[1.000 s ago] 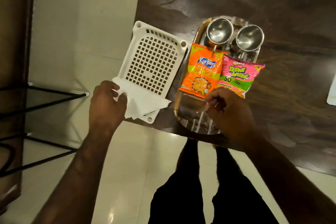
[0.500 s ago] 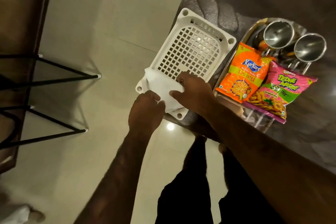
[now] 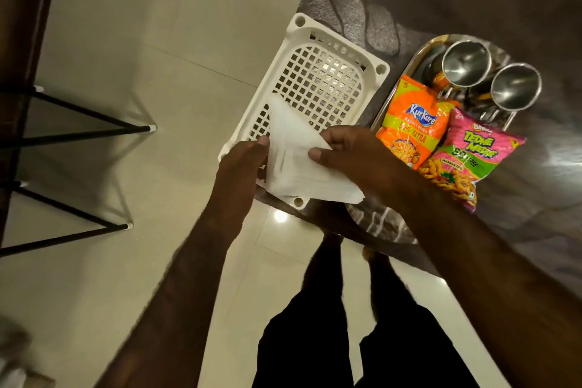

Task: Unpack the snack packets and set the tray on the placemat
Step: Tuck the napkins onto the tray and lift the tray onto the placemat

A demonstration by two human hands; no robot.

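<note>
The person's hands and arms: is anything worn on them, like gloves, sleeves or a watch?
No. The left hand and right hand wear no gloves, and no ring or watch shows. The left forearm and right forearm are uncovered as far as the frame shows, so no sleeve is in view. The only clothing visible is black legwear.

- Two snack packets: one orange (image 3: 411, 123), one pink (image 3: 469, 157)
- Two steel cups (image 3: 466, 63) (image 3: 516, 86)
- One steel tray (image 3: 382, 116)
- One white basket (image 3: 315, 79)
- One white folded cloth (image 3: 299, 167)
- Two hands (image 3: 234, 170) (image 3: 362, 156)
</note>
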